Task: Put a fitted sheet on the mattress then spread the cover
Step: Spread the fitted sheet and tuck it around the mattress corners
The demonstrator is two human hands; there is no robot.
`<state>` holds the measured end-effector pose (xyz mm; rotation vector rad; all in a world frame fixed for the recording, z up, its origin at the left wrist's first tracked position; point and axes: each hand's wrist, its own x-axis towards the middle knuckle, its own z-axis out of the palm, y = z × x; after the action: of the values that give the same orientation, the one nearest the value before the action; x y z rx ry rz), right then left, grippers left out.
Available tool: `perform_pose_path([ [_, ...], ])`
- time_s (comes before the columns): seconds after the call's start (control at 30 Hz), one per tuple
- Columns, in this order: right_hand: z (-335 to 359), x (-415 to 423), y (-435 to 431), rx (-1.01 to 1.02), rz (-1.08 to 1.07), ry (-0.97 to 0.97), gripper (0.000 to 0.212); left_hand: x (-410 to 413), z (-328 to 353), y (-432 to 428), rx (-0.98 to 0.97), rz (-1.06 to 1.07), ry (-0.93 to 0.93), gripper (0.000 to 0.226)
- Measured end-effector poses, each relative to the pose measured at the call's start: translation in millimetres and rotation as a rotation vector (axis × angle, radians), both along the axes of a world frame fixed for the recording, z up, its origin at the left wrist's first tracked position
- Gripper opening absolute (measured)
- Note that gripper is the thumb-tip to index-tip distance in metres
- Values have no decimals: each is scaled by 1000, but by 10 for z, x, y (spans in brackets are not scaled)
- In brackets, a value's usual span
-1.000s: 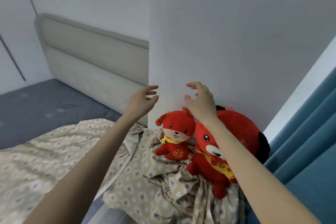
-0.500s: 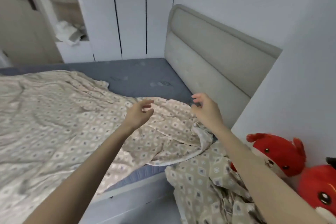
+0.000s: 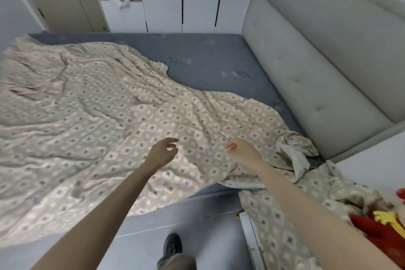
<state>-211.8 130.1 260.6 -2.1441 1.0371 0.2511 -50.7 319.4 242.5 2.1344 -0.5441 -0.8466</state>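
While the sheet [image 3: 87, 116] lies rumpled across the mattress [image 3: 208, 57], one end trailing off its edge, our left hand [image 3: 162, 152] and right hand [image 3: 243, 152] hover over it, fingers loosely curled, gripping nothing. Light and limp, we judge; the bunched corner [image 3: 292, 149] seems the best hold.

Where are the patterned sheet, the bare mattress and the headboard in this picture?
patterned sheet [image 3: 87, 105]: head view, its wrinkled middle.
mattress [image 3: 208, 61]: head view, bare grey top by the headboard.
headboard [image 3: 317, 61]: head view, its padded front.
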Motion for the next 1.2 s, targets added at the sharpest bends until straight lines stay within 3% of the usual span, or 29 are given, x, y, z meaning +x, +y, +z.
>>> perform_pose_path([
  [0.17,-721,73,105,160,-9,170,27,42,-502,54,66,24,115,36],
  [0.27,-1080,81,136,200,5,228,18,-33,-803,66,85,51,156,36],
  [0.33,-1294,90,162,217,24,234,11,-122,-1012,90,95,81,176,36],
  [0.57,-2256,79,174,154,184,300,22,-675,-2044,217,154,168,256,32],
  [0.67,-2742,91,178,42,305,273,37,-883,-2603,187,196,139,271,37],
  [0.77,-3167,184,146,-122,434,124,48,-959,-3131,128,262,56,267,39],
  [0.87,-3658,349,24,-298,631,100,87,-911,-3661,104,294,-32,286,48],
  [0.93,-3943,464,-27,-278,695,49,88,-822,-3979,111,301,-97,140,53],
  [1.0,-4064,579,-111,-276,690,-78,55,-716,-4157,146,296,-99,-157,46],
  [1.1,-4149,727,-247,-390,668,-136,14,-574,-4394,221,95,-43,-519,35],
  [1.2,-4250,850,-382,-557,587,-179,29,-391,-4531,237,-9,-1,-916,42],
])
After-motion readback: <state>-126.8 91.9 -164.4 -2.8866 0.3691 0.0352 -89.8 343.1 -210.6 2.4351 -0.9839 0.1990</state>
